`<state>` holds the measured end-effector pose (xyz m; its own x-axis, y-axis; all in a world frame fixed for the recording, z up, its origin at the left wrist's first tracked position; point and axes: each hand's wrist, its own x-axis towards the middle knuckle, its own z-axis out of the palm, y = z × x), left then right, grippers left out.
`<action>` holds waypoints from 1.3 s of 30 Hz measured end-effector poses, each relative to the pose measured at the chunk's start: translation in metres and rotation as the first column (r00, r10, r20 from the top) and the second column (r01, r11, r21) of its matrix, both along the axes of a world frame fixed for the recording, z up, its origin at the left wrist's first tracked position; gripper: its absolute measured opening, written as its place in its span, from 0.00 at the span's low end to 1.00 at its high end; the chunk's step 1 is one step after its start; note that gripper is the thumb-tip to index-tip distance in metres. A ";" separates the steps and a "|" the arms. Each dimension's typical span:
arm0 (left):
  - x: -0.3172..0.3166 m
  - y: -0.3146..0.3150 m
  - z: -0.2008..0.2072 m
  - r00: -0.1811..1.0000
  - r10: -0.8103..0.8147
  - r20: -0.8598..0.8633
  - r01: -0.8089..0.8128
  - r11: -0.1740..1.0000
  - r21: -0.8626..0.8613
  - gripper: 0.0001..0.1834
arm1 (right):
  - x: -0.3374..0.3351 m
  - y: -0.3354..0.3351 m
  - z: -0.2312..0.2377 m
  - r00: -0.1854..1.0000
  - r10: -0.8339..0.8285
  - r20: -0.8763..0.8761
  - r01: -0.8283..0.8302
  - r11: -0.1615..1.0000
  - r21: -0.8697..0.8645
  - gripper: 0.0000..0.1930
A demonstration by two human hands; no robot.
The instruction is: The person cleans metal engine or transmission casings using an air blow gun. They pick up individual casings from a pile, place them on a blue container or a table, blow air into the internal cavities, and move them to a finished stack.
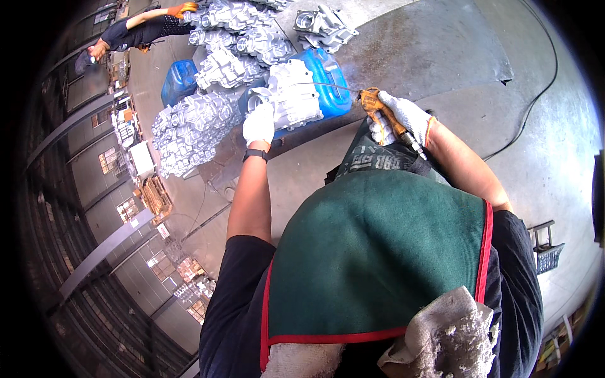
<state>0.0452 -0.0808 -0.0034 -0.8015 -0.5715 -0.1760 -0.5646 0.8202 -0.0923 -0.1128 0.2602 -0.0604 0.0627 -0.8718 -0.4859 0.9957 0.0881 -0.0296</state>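
Observation:
My left hand, in a white glove, grips the near left edge of a silver metal casting beside its round opening. The casting rests against a blue plastic jerrycan. My right hand, gloved too, is closed around an orange-yellow air blow gun. A long thin nozzle runs left from the gun across the casting's upper face; its tip is hard to make out. A metal hose fitting shows at the lower end of the gun's handle.
More silver castings are heaped left and beyond, near another blue jerrycan. A metal sheet covers the far right. A black hose curves over the floor. A co-worker with orange gloves stands far left. A small stool stands right.

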 end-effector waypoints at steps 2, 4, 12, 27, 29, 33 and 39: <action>0.001 -0.002 0.000 1.000 0.005 0.002 -0.005 1.000 0.000 0.21 | 0.000 -0.002 0.000 1.000 -0.013 -0.013 0.013 1.000 -0.012 0.25; 0.001 -0.001 0.000 1.000 0.013 0.001 -0.013 1.000 0.005 0.21 | 0.000 -0.001 0.000 1.000 -0.012 -0.024 0.012 1.000 -0.013 0.25; -0.005 0.006 0.008 0.998 0.029 0.052 -0.030 0.999 0.023 0.23 | 0.000 0.000 0.007 0.997 0.027 -0.071 -0.027 1.000 0.009 0.25; 0.000 0.000 0.000 0.999 0.033 0.016 -0.034 0.999 0.004 0.20 | -0.001 0.003 0.020 0.913 0.113 -0.392 -0.069 0.990 0.125 0.24; 0.001 0.003 0.002 0.999 0.034 0.011 -0.035 0.999 0.019 0.20 | -0.003 0.003 0.018 0.891 0.135 -0.434 -0.085 0.987 0.133 0.24; 0.011 0.011 0.007 0.998 0.057 0.013 -0.057 0.998 0.031 0.19 | -0.012 0.005 0.023 0.814 0.197 -0.546 -0.112 0.976 0.185 0.26; 0.029 0.013 0.007 0.998 -0.064 -0.008 0.065 0.997 0.039 0.17 | -0.024 0.021 0.030 0.829 0.244 -0.504 -0.138 0.961 0.239 0.25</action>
<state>0.0737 -0.0682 0.0033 -0.8378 -0.5112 -0.1917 -0.5109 0.8579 -0.0553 -0.1367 0.2813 -0.0305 -0.0913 -0.7601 -0.6434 0.7969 0.3317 -0.5050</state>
